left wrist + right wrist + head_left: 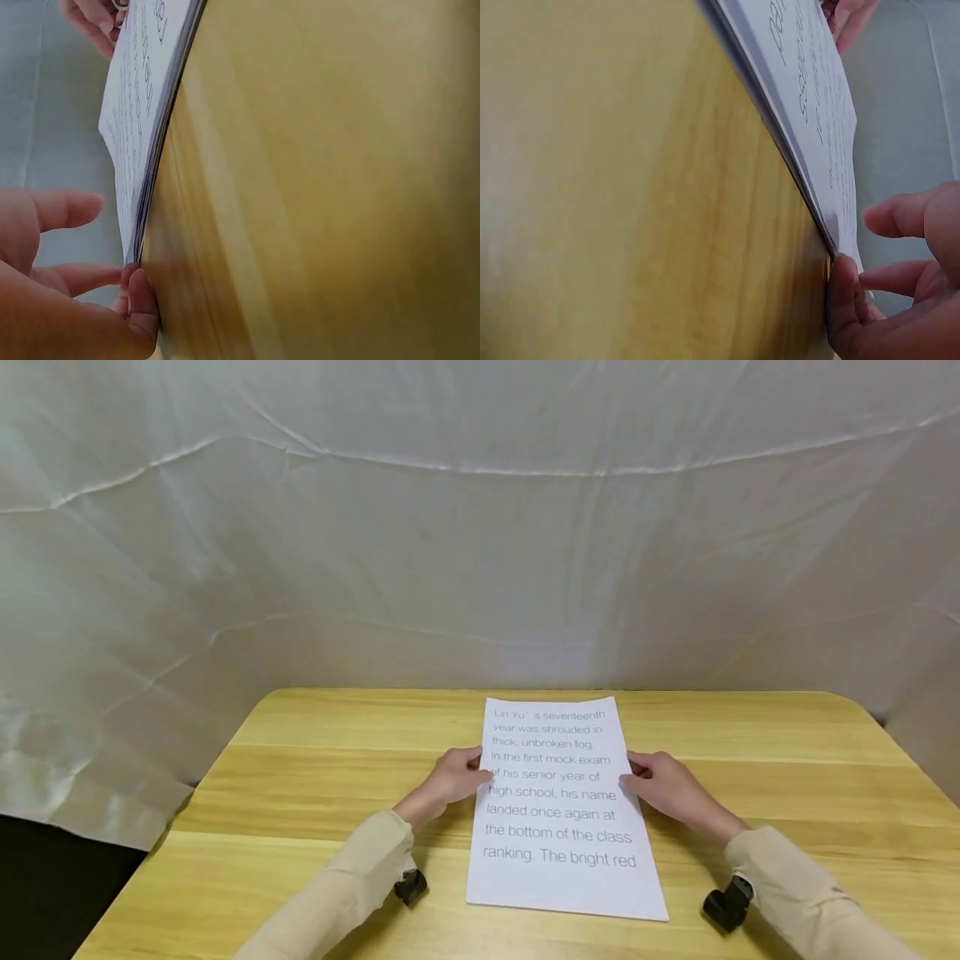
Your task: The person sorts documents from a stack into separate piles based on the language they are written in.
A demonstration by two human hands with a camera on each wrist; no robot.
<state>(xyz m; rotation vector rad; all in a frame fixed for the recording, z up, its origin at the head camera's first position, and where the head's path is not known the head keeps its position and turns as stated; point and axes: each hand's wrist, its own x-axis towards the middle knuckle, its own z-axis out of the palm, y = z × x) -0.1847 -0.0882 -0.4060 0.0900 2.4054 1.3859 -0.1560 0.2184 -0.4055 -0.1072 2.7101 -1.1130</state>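
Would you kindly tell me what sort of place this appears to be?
Probably a makeshift recording booth, though I cannot be certain: pale creased sheeting hangs behind and beside a wood-grain table, and small black wrist cameras are worn.

Left fingers (142, 298) against edge of paper stack (141, 97), wooden tabletop (315, 187) alongside.

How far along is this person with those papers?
Looks done: the paper stack is gathered together, printed side up. In hand: the left hand and right hand grip its opposite sides. Left: probably letting go at least, since both hands hold it.
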